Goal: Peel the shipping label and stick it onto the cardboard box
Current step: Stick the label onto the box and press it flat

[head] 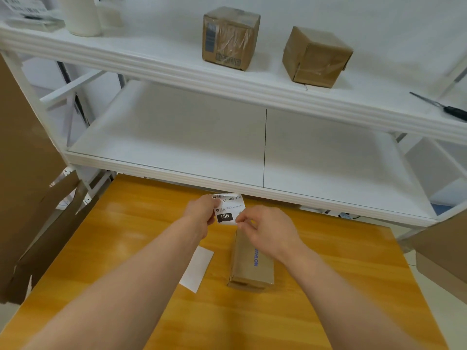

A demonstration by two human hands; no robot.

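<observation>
I hold a white shipping label (228,209) with black print, "15H" in a dark block, above the far end of the wooden table. My left hand (201,214) pinches its left edge. My right hand (267,227) pinches its lower right corner with thumb and forefinger. Just below my right hand a long narrow cardboard box (249,271) with blue lettering lies flat on the table. To the left of the box lies a plain white sheet (198,270), partly hidden under my left forearm.
The orange wooden table (126,248) butts against a white shelf unit (227,79). Two taped cardboard boxes (230,37) (316,56) and black-handled scissors (439,106) sit on the upper shelf. Flattened cardboard (30,198) leans at the left, another carton (444,256) at the right.
</observation>
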